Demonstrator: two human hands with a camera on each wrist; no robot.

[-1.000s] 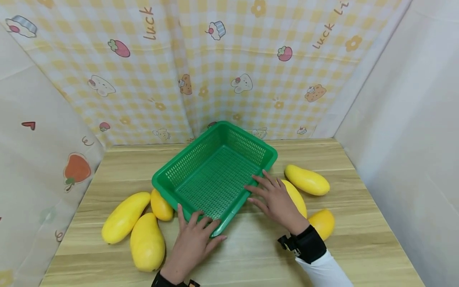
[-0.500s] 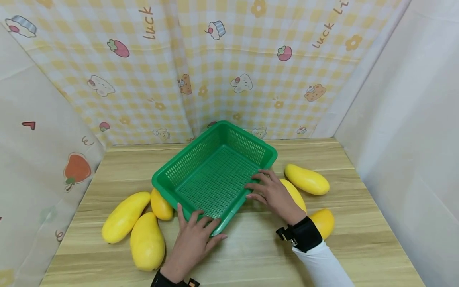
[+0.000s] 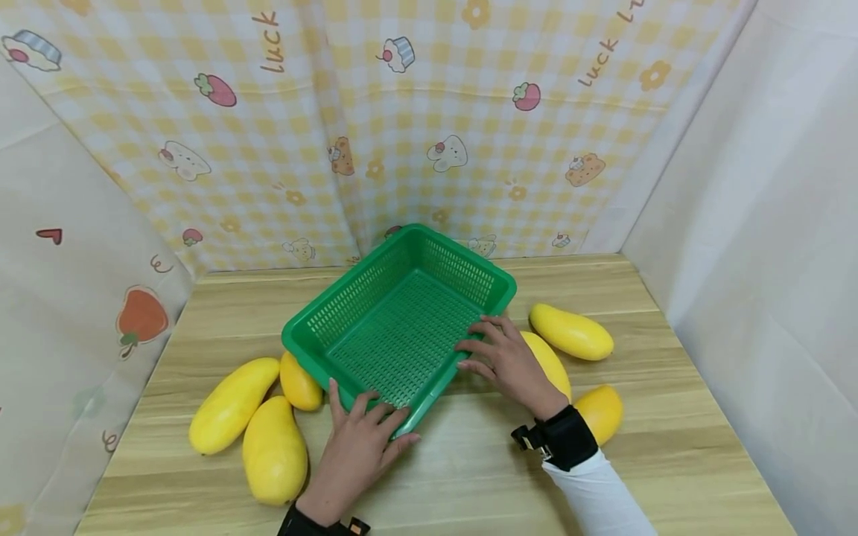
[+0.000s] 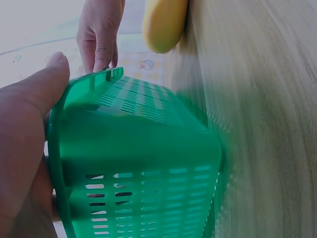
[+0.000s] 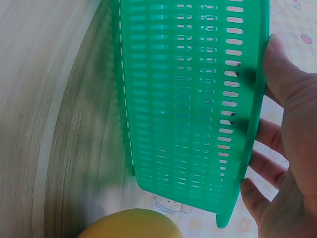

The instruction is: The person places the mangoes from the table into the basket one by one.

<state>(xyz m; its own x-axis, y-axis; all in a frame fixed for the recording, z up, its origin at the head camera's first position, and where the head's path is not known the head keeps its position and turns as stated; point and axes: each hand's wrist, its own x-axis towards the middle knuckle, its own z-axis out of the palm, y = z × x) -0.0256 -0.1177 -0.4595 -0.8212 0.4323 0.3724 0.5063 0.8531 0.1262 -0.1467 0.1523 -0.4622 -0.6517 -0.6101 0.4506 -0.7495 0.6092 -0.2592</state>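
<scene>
An empty green plastic basket with slotted sides sits at an angle on the wooden table in the head view. At its near corner my left hand grips the rim, fingertips over the inside and thumb along the outer edge. My right hand holds the right long side, its fingers bent over the rim. In the left wrist view the thumb lies at the basket's edge. Fingers of the right hand reach behind the rim in the right wrist view. A yellow mango is partly hidden behind the right hand.
Left of the basket lie three mangoes: a long one, a plump one and a small one against its side. Two more, a long mango and a smaller mango, lie at right. A checked curtain hangs behind.
My right hand's fingers have drawn in and bent over the basket rim, and its wrist has shifted slightly left. The left hand and basket stay in place; the head view has shifted a little.
</scene>
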